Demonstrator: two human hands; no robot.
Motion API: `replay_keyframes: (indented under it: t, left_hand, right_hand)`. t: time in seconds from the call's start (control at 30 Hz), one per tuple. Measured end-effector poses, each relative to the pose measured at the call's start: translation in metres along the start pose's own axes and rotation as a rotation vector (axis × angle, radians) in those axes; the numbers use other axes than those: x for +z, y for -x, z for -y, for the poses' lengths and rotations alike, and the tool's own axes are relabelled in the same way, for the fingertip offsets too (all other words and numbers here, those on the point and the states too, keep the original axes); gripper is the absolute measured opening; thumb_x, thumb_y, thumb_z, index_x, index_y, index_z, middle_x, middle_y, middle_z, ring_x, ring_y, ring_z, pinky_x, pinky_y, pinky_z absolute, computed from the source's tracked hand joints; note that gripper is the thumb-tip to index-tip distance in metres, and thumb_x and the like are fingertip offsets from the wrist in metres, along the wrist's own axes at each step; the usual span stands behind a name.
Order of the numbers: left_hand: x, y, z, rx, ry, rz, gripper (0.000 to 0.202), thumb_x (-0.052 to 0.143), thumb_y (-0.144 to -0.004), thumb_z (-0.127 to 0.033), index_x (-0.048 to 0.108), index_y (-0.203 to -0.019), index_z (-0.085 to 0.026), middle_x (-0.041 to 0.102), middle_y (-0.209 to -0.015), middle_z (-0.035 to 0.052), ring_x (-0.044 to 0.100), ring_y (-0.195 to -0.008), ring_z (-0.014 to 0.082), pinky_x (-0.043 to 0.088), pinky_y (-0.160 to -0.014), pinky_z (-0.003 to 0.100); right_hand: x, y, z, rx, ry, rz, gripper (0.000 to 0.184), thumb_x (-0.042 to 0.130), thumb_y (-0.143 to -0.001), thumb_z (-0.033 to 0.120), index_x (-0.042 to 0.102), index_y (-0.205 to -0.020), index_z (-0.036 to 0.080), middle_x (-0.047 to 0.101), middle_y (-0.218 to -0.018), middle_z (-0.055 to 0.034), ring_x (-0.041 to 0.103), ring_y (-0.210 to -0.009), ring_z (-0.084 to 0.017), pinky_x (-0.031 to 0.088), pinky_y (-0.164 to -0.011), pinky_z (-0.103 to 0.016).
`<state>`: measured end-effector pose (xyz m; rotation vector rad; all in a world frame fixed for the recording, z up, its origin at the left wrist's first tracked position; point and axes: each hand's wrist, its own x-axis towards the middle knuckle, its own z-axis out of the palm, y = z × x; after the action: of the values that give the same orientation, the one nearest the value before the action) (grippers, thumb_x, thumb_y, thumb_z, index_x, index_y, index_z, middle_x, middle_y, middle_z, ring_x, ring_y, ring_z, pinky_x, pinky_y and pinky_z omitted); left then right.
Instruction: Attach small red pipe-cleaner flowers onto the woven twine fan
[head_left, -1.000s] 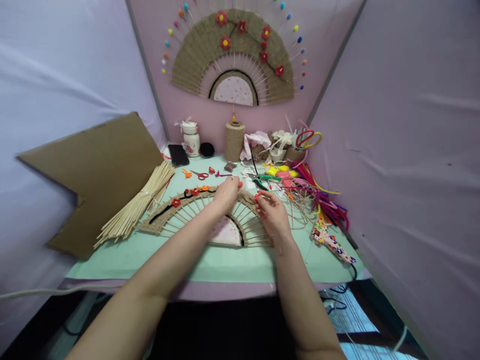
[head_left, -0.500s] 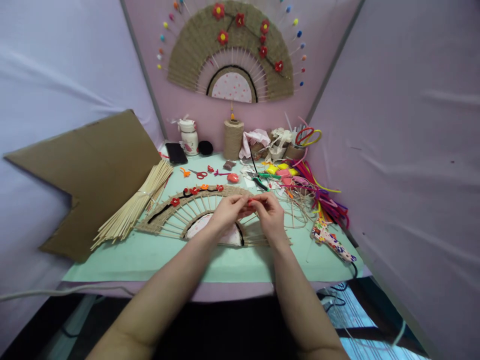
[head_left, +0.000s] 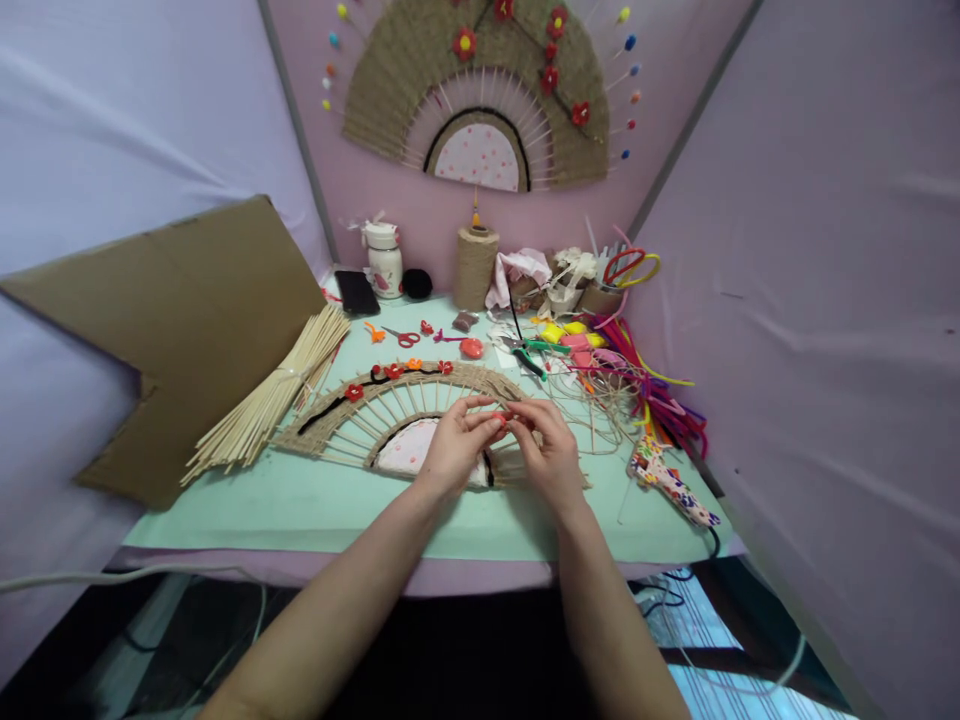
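Observation:
Pinched in the fingertips of my left hand [head_left: 457, 448] is a small piece of red clay [head_left: 499, 425]. The fingers of my right hand [head_left: 551, 448] are closed on the same piece from the other side. Both hands hover over the right half of a twine-woven stick fan [head_left: 337, 420] lying on the table. Red and orange flowers and a black stem decorate its upper left band. A pink-dotted white half-circle [head_left: 405, 447] fills its middle, partly hidden by my left hand. A larger red lump [head_left: 471, 348] lies behind the fan.
Bundled sticks [head_left: 277, 390] and cut cardboard [head_left: 187, 330] stand left. Small scissors [head_left: 403, 337], pliers [head_left: 529, 360] and a twine spool [head_left: 476, 268] sit behind. To the right are tangled twine, coloured pipe cleaners [head_left: 675, 400] and a patterned glue gun [head_left: 671, 482]. A finished fan [head_left: 480, 90] hangs on the wall.
My fingers have shifted around the red clay, which now shows more plainly between them. Both hands sit slightly lower over the fan, and the head view has tilted a little downward.

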<state>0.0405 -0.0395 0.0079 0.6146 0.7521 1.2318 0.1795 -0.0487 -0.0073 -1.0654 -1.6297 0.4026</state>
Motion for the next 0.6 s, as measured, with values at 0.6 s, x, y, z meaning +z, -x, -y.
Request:
replay_keyframes:
  t: [0.6]
  left_hand:
    - [-0.0049,0.0006,-0.0013,0.126,-0.287,0.087,0.032,0.084,-0.06,-0.027,0.066,-0.084,-0.015,0.068,-0.077,0.0009,0.062,-0.076,0.0136,0.047,-0.078,0.028]
  right_hand:
    - [-0.0043,0.0033,0.0092,-0.069,0.138,0.028,0.016,0.059,-0.086,0.02,0.067,-0.1,0.021,0.068,-0.096,-0.0061,0.062,-0.083,-0.016,0.052,-0.075,-0.032]
